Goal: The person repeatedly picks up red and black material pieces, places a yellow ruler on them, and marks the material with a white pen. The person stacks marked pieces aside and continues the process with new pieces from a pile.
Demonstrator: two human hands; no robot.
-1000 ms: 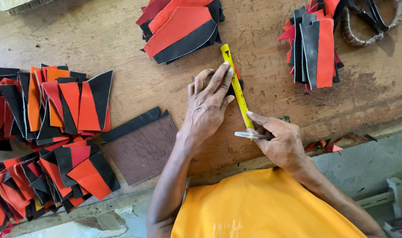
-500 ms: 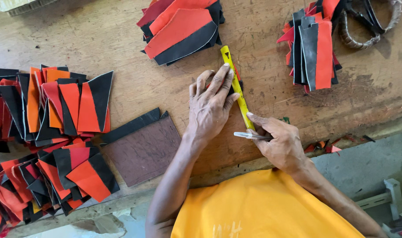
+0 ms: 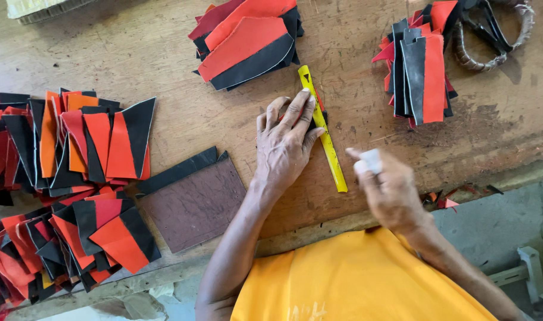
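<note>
My left hand (image 3: 285,145) presses flat, fingers spread, on yellow ruler (image 3: 322,128) near table's (image 3: 164,53) front edge; right hand (image 3: 385,187) blurred, grip unclear.

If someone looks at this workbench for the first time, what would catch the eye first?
Probably the red-and-black leather pieces: fanned stacks at the left, one pile at the top middle, another at the top right. Next, at the centre, the left hand presses a yellow ruler onto the wooden bench. The blurred right hand hovers beside the ruler's near end.

Leather pieces (image 3: 248,41) on wooden bench (image 3: 164,65)
</note>
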